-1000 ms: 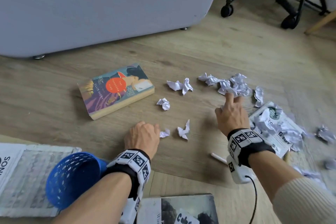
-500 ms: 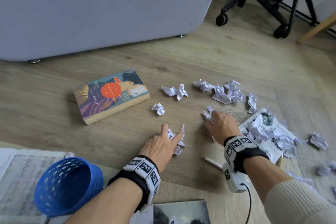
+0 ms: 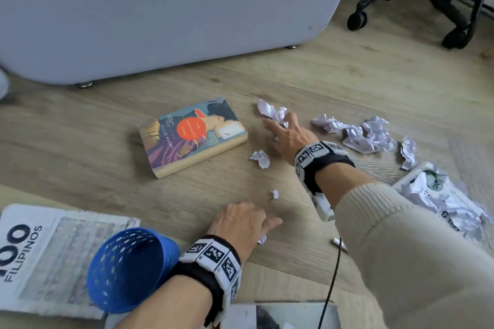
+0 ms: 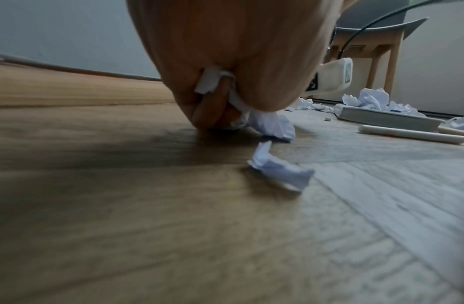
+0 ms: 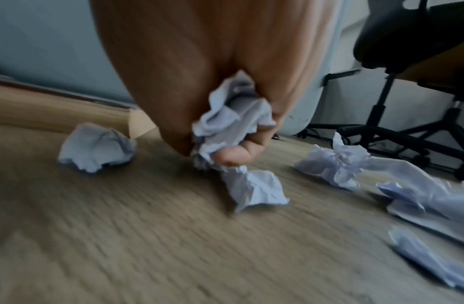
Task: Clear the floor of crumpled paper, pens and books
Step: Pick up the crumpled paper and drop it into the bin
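My left hand (image 3: 248,222) rests knuckles-down on the wood floor near me, fingers curled round small scraps of crumpled paper (image 4: 267,123). One loose scrap (image 4: 280,174) lies just in front of it. My right hand (image 3: 280,128) reaches forward past the colourful paperback book (image 3: 192,136) and holds a wad of crumpled paper (image 5: 233,121) in its palm. Its outer fingers touch another crumpled piece (image 3: 272,112). Further pieces lie at my right wrist (image 3: 260,159) and in a pile (image 3: 366,133). A white pen (image 3: 338,243) lies under my right forearm.
A blue mesh basket (image 3: 128,270) lies on its side by my left wrist, next to a magazine (image 3: 40,256). A second book (image 3: 441,195) at right is covered in paper. A grey sofa (image 3: 160,8) blocks the back; an office chair base (image 3: 427,2) stands back right.
My left hand closed on the scraps and drew back towards me. My right hand, with paper in it, swung left and forward to the piece beside the paperback.
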A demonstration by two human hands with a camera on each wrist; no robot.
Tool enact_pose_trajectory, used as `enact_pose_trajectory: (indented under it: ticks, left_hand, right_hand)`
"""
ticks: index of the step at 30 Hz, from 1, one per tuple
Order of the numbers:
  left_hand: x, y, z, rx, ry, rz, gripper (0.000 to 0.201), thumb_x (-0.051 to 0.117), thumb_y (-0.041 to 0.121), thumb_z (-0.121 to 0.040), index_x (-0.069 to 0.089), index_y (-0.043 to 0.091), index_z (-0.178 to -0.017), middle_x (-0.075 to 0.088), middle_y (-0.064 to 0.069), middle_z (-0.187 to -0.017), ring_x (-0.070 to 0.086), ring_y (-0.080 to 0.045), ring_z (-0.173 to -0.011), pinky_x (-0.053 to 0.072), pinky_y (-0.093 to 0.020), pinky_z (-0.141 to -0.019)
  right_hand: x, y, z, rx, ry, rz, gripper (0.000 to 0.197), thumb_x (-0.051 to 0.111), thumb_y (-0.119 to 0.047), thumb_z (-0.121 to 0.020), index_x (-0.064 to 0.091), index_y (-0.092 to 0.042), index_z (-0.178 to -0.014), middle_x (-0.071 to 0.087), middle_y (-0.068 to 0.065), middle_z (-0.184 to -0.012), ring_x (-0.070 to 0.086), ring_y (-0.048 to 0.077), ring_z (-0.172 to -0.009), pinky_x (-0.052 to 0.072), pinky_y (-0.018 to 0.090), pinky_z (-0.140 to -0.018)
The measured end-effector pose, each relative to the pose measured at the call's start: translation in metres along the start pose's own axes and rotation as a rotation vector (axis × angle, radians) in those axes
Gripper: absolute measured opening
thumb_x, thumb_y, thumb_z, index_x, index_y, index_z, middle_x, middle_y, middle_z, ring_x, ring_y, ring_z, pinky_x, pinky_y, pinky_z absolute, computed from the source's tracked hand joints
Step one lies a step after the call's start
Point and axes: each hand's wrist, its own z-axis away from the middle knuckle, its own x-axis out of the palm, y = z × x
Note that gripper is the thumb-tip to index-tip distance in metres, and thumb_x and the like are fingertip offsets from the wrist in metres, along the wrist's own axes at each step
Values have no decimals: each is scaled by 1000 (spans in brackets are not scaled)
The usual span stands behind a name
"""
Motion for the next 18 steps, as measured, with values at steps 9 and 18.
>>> enact_pose_trajectory:
  ticks: [9, 18]
  left_hand:
    - [5, -13, 27, 44, -88, -70, 77, 66, 66, -73, 37, 15, -123, 36, -6, -119, 55, -24, -94, 41, -33, -69]
    - [15, -14, 45, -42, -6, -90, 34, 39, 42, -101, 50, 12, -113, 55, -9, -114, 62, -29, -100, 45, -37, -73]
  right_hand:
    - [15, 0, 13, -13, 60, -111, 32, 45, -31, -98, 54, -1, -107, 51, 14, -112, 58, 35, -98, 42, 37, -76]
    - [30, -6, 97, 36, 38, -324, 32, 59, -21, -86, 44, -9, -113, 63, 10, -89, 51, 24, -72, 38, 30, -61]
